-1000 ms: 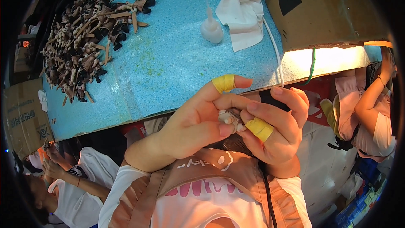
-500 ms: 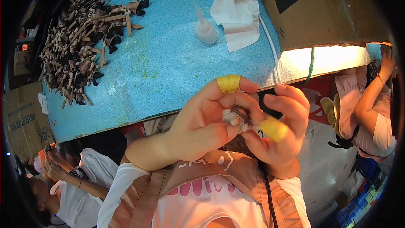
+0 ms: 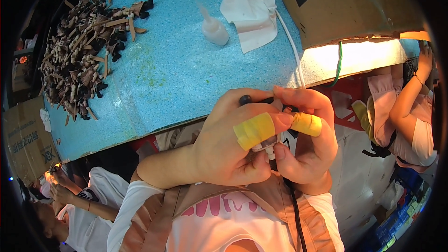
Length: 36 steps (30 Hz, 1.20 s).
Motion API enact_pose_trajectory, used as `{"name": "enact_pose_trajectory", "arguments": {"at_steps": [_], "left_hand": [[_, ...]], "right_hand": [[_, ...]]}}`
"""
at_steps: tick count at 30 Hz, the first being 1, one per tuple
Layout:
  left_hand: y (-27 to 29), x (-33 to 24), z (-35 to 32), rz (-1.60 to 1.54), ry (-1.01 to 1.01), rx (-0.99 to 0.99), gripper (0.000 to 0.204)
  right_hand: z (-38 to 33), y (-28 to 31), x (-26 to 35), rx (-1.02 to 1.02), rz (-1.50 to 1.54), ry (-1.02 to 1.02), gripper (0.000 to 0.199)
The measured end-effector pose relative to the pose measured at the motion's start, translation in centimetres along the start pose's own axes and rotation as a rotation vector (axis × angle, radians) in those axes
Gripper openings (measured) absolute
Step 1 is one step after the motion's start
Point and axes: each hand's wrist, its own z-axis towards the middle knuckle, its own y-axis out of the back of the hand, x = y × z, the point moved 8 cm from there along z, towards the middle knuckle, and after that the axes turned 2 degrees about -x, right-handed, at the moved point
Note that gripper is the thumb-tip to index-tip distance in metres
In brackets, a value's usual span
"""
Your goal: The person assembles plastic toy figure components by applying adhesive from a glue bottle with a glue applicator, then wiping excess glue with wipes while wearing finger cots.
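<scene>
A small figurine (image 3: 269,151) is pinched between my two hands in front of my apron. Its beige jointed limb pokes out below, and black boot-like ends show above my fingers; the rest is covered. My left hand (image 3: 219,140) wraps round the figurine, with yellow tape on a finger lying across it. On the other side, my right hand (image 3: 310,151) grips the figurine with thumb and fingers, and a finger of this hand is also taped yellow.
Similar brown figurines (image 3: 79,60) lie heaped on the blue tabletop (image 3: 172,46) at the left. Farther back are a white squeeze bottle (image 3: 215,31), a white cloth (image 3: 252,14) and a white cable (image 3: 291,44). A cardboard box (image 3: 345,9) stands at the right. People sit at both sides.
My fingers have closed more tightly round the figurine, and it has turned so that black boot-like ends stick out at the top. My left taped finger has come down across it.
</scene>
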Motion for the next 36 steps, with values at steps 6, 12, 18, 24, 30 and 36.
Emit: {"name": "enact_pose_trajectory", "arguments": {"at_steps": [6, 12, 18, 24, 30, 36], "left_hand": [[-0.6, -1.1, 0.0, 0.148, -0.105, 0.059, 0.050], [-1.2, 0.6, -0.2, -0.185, 0.160, 0.061, 0.050], [-4.1, 3.7, -2.5, -1.179, 0.829, -0.006, 0.052], [-4.3, 4.1, -2.6, -1.299, 0.894, -0.020, 0.054], [-4.4, 4.1, -2.4, -1.332, 0.887, -0.002, 0.050], [-4.5, 4.2, -2.7, -1.478, 0.974, -0.088, 0.053]], "right_hand": [[-0.2, 0.3, 0.3, -0.013, 0.016, -0.042, 0.035], [0.0, 1.4, 0.1, -0.001, -0.061, -0.057, 0.033], [-0.1, 2.1, 1.3, -0.017, -0.113, 0.038, 0.031], [-0.6, 1.8, 0.9, 0.013, -0.115, -0.033, 0.039], [-0.4, 1.2, 0.9, 0.056, -0.103, -0.025, 0.045], [0.0, 0.5, 1.1, 0.097, -0.123, -0.012, 0.049]]}}
